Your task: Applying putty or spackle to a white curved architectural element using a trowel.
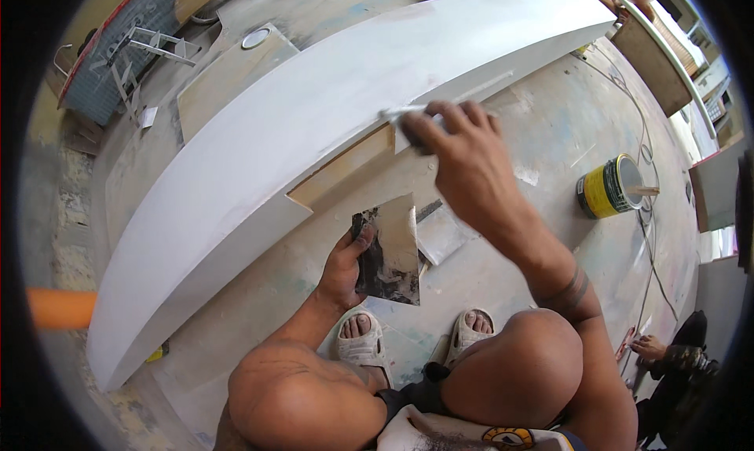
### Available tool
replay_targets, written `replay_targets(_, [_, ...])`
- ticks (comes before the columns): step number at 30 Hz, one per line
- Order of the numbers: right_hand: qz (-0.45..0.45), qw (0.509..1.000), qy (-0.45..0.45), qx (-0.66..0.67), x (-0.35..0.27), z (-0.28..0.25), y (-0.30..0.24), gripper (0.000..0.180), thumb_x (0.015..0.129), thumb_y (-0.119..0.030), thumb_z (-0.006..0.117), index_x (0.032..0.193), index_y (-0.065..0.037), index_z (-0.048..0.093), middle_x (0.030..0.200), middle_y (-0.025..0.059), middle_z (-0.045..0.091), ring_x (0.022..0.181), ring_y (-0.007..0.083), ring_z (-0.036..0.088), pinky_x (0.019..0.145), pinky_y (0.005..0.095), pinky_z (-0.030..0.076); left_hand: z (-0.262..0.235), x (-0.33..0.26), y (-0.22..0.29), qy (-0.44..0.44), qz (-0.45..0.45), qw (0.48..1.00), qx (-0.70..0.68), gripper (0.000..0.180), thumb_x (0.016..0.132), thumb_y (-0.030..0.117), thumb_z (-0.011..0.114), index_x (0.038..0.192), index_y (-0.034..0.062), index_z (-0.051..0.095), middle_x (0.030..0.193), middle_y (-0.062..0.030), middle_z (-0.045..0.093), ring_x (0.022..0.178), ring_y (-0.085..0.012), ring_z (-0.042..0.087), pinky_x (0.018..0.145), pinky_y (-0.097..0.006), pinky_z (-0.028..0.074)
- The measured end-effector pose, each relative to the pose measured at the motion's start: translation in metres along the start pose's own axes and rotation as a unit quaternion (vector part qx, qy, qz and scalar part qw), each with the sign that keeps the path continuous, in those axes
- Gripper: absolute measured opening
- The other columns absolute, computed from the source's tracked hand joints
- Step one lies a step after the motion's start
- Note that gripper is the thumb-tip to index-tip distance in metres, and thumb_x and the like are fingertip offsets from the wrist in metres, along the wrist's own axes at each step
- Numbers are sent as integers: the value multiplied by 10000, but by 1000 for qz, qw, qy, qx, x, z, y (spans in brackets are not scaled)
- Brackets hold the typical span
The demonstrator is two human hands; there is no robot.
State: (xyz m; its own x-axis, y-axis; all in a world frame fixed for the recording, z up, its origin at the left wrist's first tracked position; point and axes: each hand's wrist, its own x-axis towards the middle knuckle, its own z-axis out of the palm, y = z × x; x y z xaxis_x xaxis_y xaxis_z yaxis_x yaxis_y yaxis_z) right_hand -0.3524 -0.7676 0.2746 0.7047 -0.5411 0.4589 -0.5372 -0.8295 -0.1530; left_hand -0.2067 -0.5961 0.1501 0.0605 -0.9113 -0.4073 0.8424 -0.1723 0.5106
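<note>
A long white curved panel (338, 98) stretches from the lower left to the upper right, with a rectangular cutout in its near side. My right hand (471, 149) is closed on a putty knife (415, 131), dark at the grip and pale at the blade; motion blurs it. Its blade is at the panel's near edge, just above the cutout; whether it touches I cannot tell. Lower down, my left hand (345, 266) grips a flat board (397, 251) by its left side, thumb on top. Dark and cream smears cover the board.
A yellow-and-black can (609, 188) with a stick in it stands at right, near cables (648, 239). Flat scraps (444, 235) lie beyond my feet. A stepladder (149, 54) is at upper left. Another person's hand (648, 347) shows at lower right; a further person is at upper right.
</note>
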Motion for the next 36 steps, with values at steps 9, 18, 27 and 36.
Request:
replay_targets(9, [-261, 948, -5, 180, -68, 17, -5, 602, 845, -132, 718, 1404, -308, 580, 1378, 67, 559, 1245, 290, 546, 1047, 489, 450, -1, 1, 7, -89, -69, 984, -141, 412, 1064, 276, 456, 1388, 27, 506, 1326, -156, 607, 1194, -275, 625, 1013, -443, 524])
replay_targets(18, [-77, 994, 45, 58, -85, 72, 69, 577, 878, -78, 641, 1404, -303, 562, 1361, 62, 539, 1290, 291, 483, 1116, 478, 327, 1, -1, 7, 3, 21, 998, -58, 422, 1050, 270, 505, 1413, 56, 496, 1247, -100, 658, 1074, -212, 668, 927, -370, 550])
replay_targets(27, [-12, 985, 162, 56, -29, 101, 54, 735, 817, 27, 594, 1465, -306, 498, 1431, 85, 476, 1321, 302, 426, 1137, 511, 278, -1, -13, 7, 17, -22, 994, -109, 372, 1049, 324, 485, 1302, 76, 597, 1003, -89, 751, 630, -246, 719, 544, -428, 591])
replay_targets(36, [-184, 973, 112, 83, -99, 64, 5, 638, 874, -217, 676, 1456, -410, 501, 1483, -8, 492, 1326, 244, 460, 1177, 515, 258, -2, -1, 4, -222, -69, 951, -206, 392, 1051, 289, 489, 1343, 38, 566, 1226, -129, 682, 1038, -241, 695, 908, -381, 569])
